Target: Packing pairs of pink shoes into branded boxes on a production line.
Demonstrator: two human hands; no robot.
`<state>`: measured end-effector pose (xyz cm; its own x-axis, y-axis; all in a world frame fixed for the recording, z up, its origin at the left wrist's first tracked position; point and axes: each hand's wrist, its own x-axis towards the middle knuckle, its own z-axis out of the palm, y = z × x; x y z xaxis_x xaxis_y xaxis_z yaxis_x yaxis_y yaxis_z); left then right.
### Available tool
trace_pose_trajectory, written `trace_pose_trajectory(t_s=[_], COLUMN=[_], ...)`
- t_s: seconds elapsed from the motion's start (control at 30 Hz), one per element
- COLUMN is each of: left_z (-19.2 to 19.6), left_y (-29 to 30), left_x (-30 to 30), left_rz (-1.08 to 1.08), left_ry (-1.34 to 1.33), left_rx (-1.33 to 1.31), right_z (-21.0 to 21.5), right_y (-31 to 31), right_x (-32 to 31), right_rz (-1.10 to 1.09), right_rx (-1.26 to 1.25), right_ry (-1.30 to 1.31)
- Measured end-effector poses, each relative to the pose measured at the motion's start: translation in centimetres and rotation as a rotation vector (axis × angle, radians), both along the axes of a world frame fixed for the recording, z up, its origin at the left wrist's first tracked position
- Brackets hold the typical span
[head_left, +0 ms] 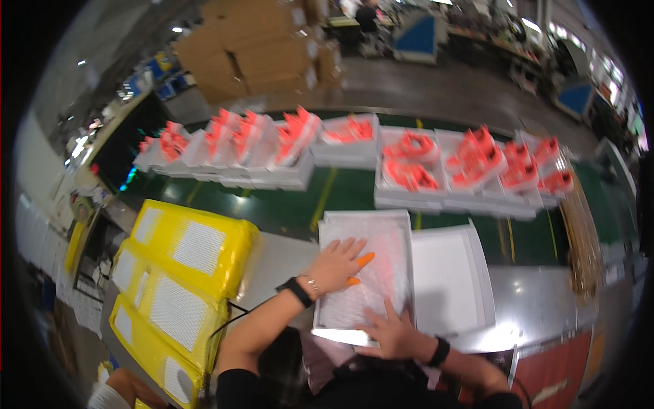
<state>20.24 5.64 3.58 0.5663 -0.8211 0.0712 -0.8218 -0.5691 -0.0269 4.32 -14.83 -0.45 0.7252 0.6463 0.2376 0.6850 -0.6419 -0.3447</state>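
A white shoe box [409, 273] stands before me on the metal bench. Thin translucent wrapping [357, 303] fills it, with a coral-pink shape showing faintly through. My left hand [337, 266] lies on the wrapping at the box's left side, fingers spread; two of its digits carry orange finger covers. At the near end of the box, my right hand [395, 334] rests on the wrapping by the rim, its fingers apart. Neither hand grips anything that I can see. Against the box's right side sits a white box lid [453, 279], inside facing up.
Beyond a green conveyor belt [272, 202], several open boxes [347, 157] hold coral shoes [411, 175]. Yellow-wrapped bundles [235, 262] with white mesh patches lie at left. Brown cartons [269, 65] are stacked behind. Another person's bare limb [133, 388] shows at lower left.
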Motion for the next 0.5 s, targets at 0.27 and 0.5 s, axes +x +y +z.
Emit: trace_pose_trajectory(t_s=[0.27,0.5], left_z=[-4.1,0.1], left_y=[-1.0,-1.2], left_x=[2.3,-0.6], left_rz=[-0.007,0.074], left_ry=[0.196,0.485], left_rx=[0.083,-0.249], right_z=[1.5,-7.7], right_y=[-7.8,-11.2], right_x=[-1.5,2.4], right_rz=[-0.62,-0.272], right_rx=[0.69,0.437], right_ry=[0.467,1.014])
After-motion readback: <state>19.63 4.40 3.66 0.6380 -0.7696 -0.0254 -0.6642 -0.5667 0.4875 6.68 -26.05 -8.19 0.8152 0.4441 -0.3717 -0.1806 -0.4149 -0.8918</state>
